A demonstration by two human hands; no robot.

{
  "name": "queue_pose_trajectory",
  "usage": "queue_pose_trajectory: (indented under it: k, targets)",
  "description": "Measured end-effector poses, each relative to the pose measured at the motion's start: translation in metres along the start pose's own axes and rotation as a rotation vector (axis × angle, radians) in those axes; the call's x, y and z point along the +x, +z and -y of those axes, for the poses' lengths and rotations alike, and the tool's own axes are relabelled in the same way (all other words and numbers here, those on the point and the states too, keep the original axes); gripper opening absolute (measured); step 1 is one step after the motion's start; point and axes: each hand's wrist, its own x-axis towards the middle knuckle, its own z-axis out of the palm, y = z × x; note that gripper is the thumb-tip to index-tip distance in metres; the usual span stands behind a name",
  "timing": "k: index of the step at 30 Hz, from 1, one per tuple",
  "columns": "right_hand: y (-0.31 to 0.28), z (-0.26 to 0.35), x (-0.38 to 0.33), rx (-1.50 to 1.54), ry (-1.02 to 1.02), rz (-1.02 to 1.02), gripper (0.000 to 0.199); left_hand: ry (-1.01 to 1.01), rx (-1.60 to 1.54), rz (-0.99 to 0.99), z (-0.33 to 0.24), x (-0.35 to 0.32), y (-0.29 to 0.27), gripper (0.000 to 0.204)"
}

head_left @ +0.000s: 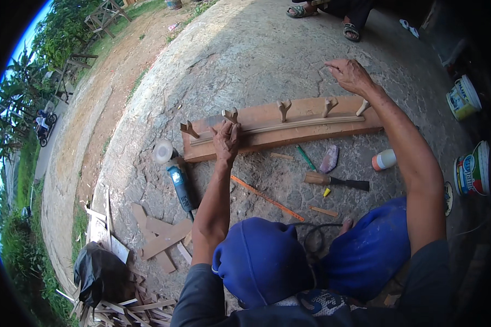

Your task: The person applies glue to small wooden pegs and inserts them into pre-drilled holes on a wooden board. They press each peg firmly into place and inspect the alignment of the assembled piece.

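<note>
A long wooden rack board (pixel 305 111) with several forked wooden pegs lies on the concrete ground in front of me. My left hand (pixel 226 139) rests on its near edge beside a peg (pixel 230 115), fingers pressed on the wood and on a thin strip (pixel 289 125) lying along it. My right hand (pixel 350 75) hovers beyond the board's far right end, fingers loosely curled, holding nothing that I can see. My knees in blue trousers (pixel 267 261) fill the bottom of the picture.
A blue angle grinder (pixel 179 182) lies left of the board. A wood-handled chisel (pixel 335 181), green pencil (pixel 305 158), orange ruler (pixel 267 198), small white-orange bottle (pixel 384 159) and paint tubs (pixel 472 171) lie nearby. Wood offcuts (pixel 161 240) lie at lower left. Another person's sandalled feet (pixel 352 31) are at the top.
</note>
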Motion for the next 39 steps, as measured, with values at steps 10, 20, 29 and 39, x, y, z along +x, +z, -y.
queue_pose_trajectory:
  k: [10,20,29,39]
  targets:
    - [0.135,0.075,-0.083,-0.305,-0.371,0.764,0.028,-0.064,-0.147,0.106,-0.023,-0.003,-0.010,0.039]
    - [0.196,0.067,-0.131,-0.034,0.281,0.685,0.032,-0.059,-0.038,0.082,-0.001,-0.005,-0.012,0.062]
    - [0.201,0.077,-0.139,0.340,0.243,0.156,0.022,-0.042,0.054,0.043,0.006,-0.004,-0.006,0.062]
    - [0.167,0.160,-0.082,1.081,0.426,-0.409,0.024,-0.219,-0.166,-0.206,-0.038,-0.085,0.020,0.042]
